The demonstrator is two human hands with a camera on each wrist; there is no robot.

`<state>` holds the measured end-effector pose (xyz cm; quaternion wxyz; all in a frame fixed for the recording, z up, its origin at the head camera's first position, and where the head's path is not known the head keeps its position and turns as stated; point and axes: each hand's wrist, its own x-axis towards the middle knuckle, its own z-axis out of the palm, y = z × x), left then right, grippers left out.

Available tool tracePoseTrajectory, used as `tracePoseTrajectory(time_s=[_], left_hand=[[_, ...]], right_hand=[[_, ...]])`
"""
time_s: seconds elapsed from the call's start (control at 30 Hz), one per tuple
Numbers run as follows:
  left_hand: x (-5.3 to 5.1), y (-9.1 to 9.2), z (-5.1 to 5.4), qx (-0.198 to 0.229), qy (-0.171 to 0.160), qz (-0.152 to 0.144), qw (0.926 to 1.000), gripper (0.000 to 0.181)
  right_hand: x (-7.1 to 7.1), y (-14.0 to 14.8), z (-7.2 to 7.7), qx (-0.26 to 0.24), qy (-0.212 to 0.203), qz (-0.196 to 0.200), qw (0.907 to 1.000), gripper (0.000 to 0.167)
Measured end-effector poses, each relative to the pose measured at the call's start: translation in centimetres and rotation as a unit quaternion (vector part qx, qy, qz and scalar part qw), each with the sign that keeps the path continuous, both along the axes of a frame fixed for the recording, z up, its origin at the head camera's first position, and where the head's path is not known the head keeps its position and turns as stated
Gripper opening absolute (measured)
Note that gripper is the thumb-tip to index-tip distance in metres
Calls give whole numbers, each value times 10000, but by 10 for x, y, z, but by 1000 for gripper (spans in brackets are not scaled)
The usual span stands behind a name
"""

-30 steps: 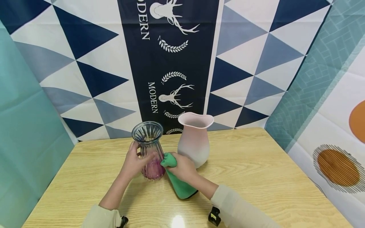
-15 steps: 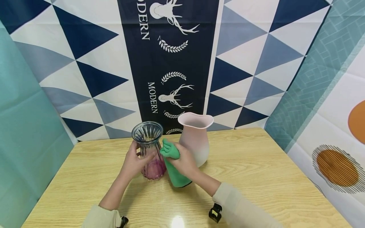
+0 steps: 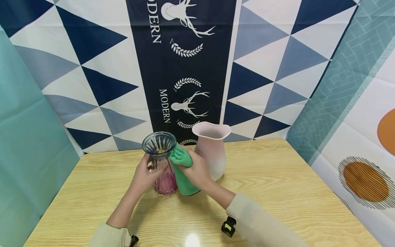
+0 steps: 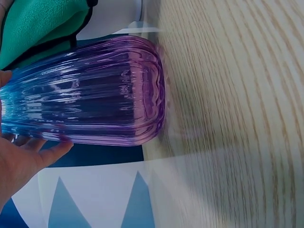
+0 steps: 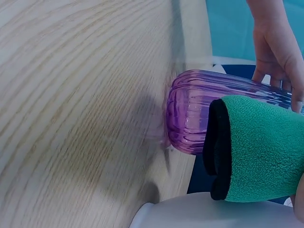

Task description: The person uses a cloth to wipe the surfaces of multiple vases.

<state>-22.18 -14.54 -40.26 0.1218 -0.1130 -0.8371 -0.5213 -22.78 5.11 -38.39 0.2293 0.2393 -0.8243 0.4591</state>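
A ribbed glass vase [image 3: 165, 183], smoky blue at its flared rim and pink-purple at the base, stands upright on the table. My left hand [image 3: 148, 174] grips it round the left side below the neck, thumb across the front. In my right hand [image 3: 197, 170] is a bunched green cloth [image 3: 186, 183] with dark edging, its upper part against the vase's right side near the rim. The cloth's lower end hangs down beside the vase, as the right wrist view shows. The left wrist view shows the vase's purple base [image 4: 145, 90] on the wood.
A pink-and-white vase [image 3: 213, 154] with a wavy rim stands just right of and behind my right hand. The wooden table [image 3: 271, 192] ends at a patterned cloth backdrop [image 3: 185, 68]. Teal sheeting [image 3: 27, 137] hangs on the left.
My right hand has moved up and slightly left with the green cloth, from the glass vase's lower side to near its rim. The left hand and both vases keep their places.
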Motion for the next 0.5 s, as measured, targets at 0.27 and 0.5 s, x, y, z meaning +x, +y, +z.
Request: tracePoseTrajectory(time_s=[0.27,0.5], left_hand=[[0,0,0,46,-50,-32,10000,68],[-1,-1,-1,74,-2,-95,9999,66]], right_hand=[[1,-4,-4,394,-147,-74,9991,50],[2,-3,-14,645,-297,-85,9974,49]])
